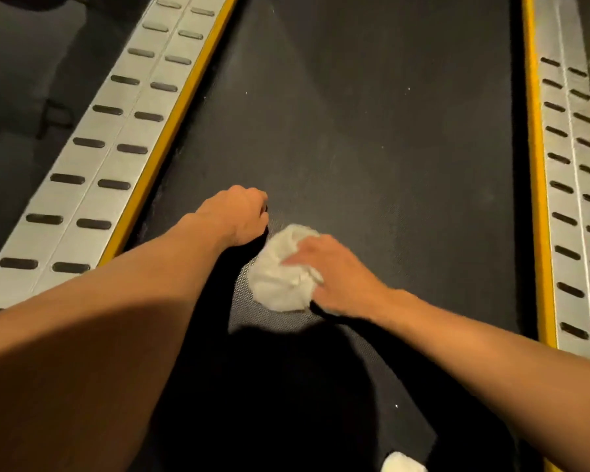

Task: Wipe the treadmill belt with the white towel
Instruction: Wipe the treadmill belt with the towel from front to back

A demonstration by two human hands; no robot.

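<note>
The black treadmill belt (372, 137) fills the middle of the head view. A crumpled white towel (280, 277) lies bunched on the belt near its lower middle. My right hand (334, 274) is on the towel's right side, its fingers curled into the cloth. My left hand (239, 214) is a loose fist with its knuckles down on the belt, just up and left of the towel; I see nothing in it.
Yellow strips (171, 131) edge the belt on both sides, with silver side rails (92, 165) carrying dark oval grips beyond them. The right rail (573, 199) runs along the right edge. Another white object (402, 463) peeks in at the bottom edge. My shadow darkens the near belt.
</note>
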